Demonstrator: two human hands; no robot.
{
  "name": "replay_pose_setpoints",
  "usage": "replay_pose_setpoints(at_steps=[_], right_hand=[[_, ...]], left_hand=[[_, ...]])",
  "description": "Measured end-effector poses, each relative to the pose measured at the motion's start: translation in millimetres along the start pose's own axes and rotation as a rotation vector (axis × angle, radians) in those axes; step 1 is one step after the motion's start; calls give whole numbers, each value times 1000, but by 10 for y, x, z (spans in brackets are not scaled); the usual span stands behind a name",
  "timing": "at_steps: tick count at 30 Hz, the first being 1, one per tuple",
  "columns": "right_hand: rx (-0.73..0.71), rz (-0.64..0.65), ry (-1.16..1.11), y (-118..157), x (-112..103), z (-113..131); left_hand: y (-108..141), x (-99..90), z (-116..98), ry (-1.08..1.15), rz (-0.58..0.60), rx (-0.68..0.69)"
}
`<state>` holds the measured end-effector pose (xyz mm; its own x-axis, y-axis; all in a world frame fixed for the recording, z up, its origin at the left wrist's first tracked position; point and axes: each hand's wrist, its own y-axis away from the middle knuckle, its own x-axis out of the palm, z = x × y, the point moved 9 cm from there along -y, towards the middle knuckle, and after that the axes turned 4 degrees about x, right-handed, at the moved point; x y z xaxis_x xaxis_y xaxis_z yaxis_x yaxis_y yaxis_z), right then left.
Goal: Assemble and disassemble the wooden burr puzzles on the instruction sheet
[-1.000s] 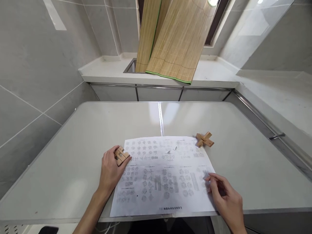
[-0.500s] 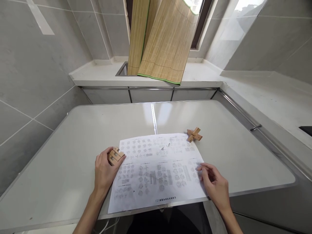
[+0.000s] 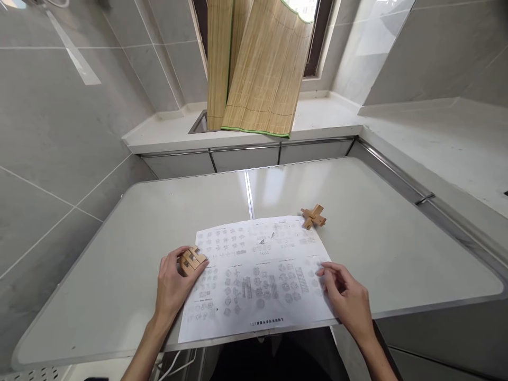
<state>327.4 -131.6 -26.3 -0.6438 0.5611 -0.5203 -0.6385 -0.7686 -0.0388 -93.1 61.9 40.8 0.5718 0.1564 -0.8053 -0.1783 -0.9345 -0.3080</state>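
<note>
My left hand (image 3: pixel 173 279) is closed around a small wooden interlocking puzzle (image 3: pixel 192 260), thumb on its near side and fingers behind it, at the left edge of a printed instruction sheet (image 3: pixel 262 312). Rows of small puzzle diagrams cover the sheet, and its print faces away from me. My right hand (image 3: pixel 347 297) rests by the sheet's right edge, fingers loosely curled and apart, with nothing visible in them. A second wooden puzzle, cross-shaped (image 3: pixel 314 217), lies on the sheet's far right corner, beyond both hands.
The sheet lies on a white folding table (image 3: pixel 397 238) with a metal seam across its middle. Behind it runs a white counter (image 3: pixel 325 114) with a sink (image 3: pixel 199 123). A bamboo mat (image 3: pixel 265 74) hangs over the counter. Tiled walls stand at both sides.
The view has turned slightly leftward. My left hand still holds the wooden puzzle, which looks slightly tilted compared with before. My right hand and the cross-shaped puzzle stay nearly in place.
</note>
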Motion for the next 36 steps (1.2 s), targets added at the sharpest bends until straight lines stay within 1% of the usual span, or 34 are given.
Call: replay_pose_setpoints(at_steps=[3, 7, 10, 12, 15, 19, 23, 25, 27, 29, 31, 33, 36], right_hand=[[-19, 22, -11, -10, 23, 6], [-26, 38, -12, -23, 46, 14], [-25, 46, -11, -35, 52, 33], [-28, 48, -12, -44, 50, 52], [-27, 47, -11, -57, 48, 71], [-40, 59, -13, -69, 65, 87], [-53, 77, 12, -41, 82, 116], [-72, 89, 30, 6, 106, 184], [-105, 120, 30, 78, 173, 301], [-144, 184, 8, 166, 301, 452], [-191, 249, -20, 253, 462, 616], [-228, 326, -40, 325, 656, 754], [-297, 367, -12, 378, 900, 915]], left_hand=[[-9, 147, -212, 38, 77, 38], [-69, 481, -634, 126, 223, 150], [-67, 743, -944, 199, 351, 250], [-33, 882, -1079, 244, 422, 288], [27, 999, -1183, 291, 468, 323], [93, 1057, -1209, 317, 480, 368], [137, 1051, -1104, 302, 459, 351], [165, 1020, -1045, 279, 440, 356], [198, 969, -1004, 243, 411, 385], [225, 910, -967, 210, 377, 405], [235, 847, -912, 201, 341, 384], [233, 790, -842, 236, 318, 324], [229, 745, -745, 353, 332, 213]])
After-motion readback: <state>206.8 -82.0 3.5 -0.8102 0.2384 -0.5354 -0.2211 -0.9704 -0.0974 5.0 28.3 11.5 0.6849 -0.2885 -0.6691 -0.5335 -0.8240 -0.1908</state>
